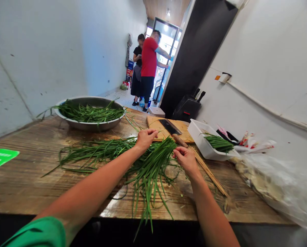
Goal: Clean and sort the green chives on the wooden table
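A pile of garlic chives (153,161) lies across the wooden table, with one bundle's even ends pointing away and its loose leaves hanging over the front edge. Above that bundle, my left hand (145,139) is closed in a pinch, and a thin green strand shows at its fingertips. My right hand (186,160) is beside the bundle's even ends, thumb and forefinger pressed together. Whatever sits between those fingers, if anything, is too small to make out. Just beyond the hands, a cleaver (171,127) rests on a wooden cutting board (153,120).
A metal basin (91,126) of chives stands at the back left. Thin wooden skewers (210,173) lie right of my right hand, near a white bin (198,135) holding cut chives. Plastic bags (274,178) cover the table's right end. Two people (148,58) stand by a far door.
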Motion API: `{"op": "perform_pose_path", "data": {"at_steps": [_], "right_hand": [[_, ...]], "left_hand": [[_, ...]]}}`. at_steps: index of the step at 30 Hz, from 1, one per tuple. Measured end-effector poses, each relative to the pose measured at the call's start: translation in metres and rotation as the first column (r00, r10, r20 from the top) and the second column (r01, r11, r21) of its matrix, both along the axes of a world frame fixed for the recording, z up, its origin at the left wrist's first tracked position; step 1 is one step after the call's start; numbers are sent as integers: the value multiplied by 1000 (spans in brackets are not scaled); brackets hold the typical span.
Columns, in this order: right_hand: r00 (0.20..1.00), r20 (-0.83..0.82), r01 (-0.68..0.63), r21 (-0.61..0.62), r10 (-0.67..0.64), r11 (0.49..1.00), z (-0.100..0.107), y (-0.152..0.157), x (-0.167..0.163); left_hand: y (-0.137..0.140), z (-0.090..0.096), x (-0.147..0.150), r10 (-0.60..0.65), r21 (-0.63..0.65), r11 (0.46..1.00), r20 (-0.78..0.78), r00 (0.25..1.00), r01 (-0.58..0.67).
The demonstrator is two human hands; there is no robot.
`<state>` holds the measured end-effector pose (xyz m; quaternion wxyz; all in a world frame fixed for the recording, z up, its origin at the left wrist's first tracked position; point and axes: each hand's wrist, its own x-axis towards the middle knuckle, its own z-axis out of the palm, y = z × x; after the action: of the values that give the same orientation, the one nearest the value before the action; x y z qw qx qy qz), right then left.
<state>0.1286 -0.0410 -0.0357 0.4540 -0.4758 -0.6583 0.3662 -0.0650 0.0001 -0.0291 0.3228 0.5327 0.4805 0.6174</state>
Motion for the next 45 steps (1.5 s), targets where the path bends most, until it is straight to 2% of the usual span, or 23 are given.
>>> {"op": "perform_pose_path", "data": {"at_steps": [6,20,23,27,29,31,32,34,36,39,43,44,45], "right_hand": [[1000,16,13,16,-14,1000,-1,1,1],[999,26,26,20,-27,999,1,-1,-2],[999,36,21,16,-22,1000,2,-2,-2],[999,27,30,8,-30,1000,7,-2,1],[999,3,36,16,-36,999,12,-4,5],[999,-35,33,38,-31,999,19,-7,8],[998,-54,29,52,-27,998,22,-9,9],[996,-89,19,76,-12,997,30,-14,9],[992,-123,15,109,-2,994,38,-19,7],[980,-190,106,222,-64,969,52,-20,6],[917,-350,319,349,-193,881,71,-11,19],[897,-396,352,364,-198,863,75,-10,25],[879,-434,373,374,-195,849,78,-8,32]], "left_hand": [[-2,2,0,-43,26,999,-56,998,44],[-4,3,-2,-35,56,997,-240,970,49],[-7,3,0,-93,74,990,-289,953,119],[-10,4,1,-251,98,949,-350,903,301],[-12,8,-1,-266,81,950,-292,919,301],[-17,16,-1,-349,51,930,-180,920,363],[-20,20,-1,-429,43,898,-133,894,437],[-27,29,2,-600,35,795,-101,794,605],[-32,35,4,-688,2,721,-118,716,693],[-35,36,1,-701,-87,713,-118,703,696],[-33,34,-13,-634,-157,770,-81,769,618],[-33,35,-17,-644,-189,759,-79,761,623],[-34,37,-21,-679,-235,725,-82,730,648]]}}
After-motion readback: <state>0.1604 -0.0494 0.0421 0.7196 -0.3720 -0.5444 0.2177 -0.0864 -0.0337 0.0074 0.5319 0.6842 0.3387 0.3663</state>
